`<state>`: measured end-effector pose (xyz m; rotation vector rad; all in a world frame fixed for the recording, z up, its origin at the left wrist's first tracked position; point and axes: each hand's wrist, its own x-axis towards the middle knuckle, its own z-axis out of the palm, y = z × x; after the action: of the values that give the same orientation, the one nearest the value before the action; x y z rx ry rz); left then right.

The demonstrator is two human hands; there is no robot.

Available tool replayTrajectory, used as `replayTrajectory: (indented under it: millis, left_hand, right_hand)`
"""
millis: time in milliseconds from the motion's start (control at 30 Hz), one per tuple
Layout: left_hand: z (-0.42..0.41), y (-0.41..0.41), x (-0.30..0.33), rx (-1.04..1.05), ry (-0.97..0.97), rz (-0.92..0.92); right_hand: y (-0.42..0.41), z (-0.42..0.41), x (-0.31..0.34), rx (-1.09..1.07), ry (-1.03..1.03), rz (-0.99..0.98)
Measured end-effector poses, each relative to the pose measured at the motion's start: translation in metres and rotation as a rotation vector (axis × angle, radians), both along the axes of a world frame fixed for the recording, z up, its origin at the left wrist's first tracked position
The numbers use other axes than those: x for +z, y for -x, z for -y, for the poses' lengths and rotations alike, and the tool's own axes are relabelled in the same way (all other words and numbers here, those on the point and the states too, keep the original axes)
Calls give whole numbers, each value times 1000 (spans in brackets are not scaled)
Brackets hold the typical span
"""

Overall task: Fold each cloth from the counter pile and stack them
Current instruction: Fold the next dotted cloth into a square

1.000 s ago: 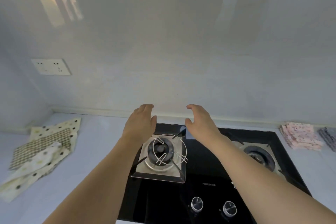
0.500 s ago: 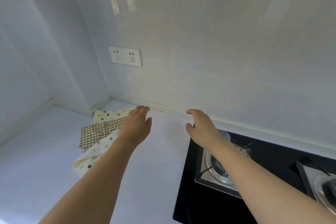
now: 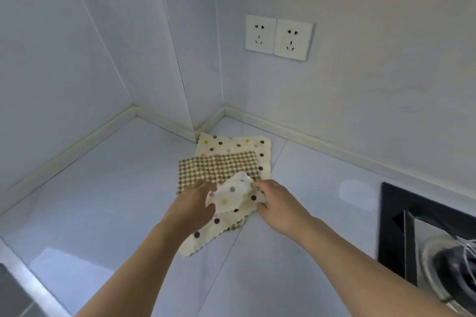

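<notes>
My two hands at the cloth pile, centre of the frame.

My left hand (image 3: 196, 205) and right hand (image 3: 277, 202) each pinch one side of the raised cream dotted cloth (image 3: 230, 194); it sits between them, above the brown checked cloth (image 3: 219, 166) on the pale counter (image 3: 103, 188).

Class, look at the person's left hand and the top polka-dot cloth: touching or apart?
Touching. The head view shows the left hand gripping the left edge of the raised polka-dot cloth, its fingers meeting the fabric with no gap.
</notes>
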<state>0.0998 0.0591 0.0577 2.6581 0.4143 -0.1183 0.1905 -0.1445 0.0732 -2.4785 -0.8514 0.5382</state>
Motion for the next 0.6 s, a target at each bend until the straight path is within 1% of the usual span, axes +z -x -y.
replayTrajectory:
  millis: [133,167,233,333,400,467,533,600]
  left_hand:
    - [-20,-2,-47,-153,20,-47]
    - [-23,-2,-56,-182,-15,-17]
    - [-29,-1,-73,-222,-106,98]
    - [-34,-3,-91,-246,-203,261]
    - [-34,-3,-97,-258,-276,353]
    - [-34,-1,-100,-224,-337,443]
    - [-33,2,-98,-174,-364,510]
    - [-23,10,-88,-115,-349,542]
  right_hand:
    - [-28,-30,-55,157,85,138]
    - [-33,-33,-66,191,97,162]
    - [-40,-35,-84,205,80,171]
    - [-48,-36,-100,159,-44,232]
    - [-49,-38,-100,144,-130,283]
    - [-46,-39,-95,123,-210,320]
    - [-37,-39,-85,60,-317,292]
    - [-19,-35,-74,-9,-421,203]
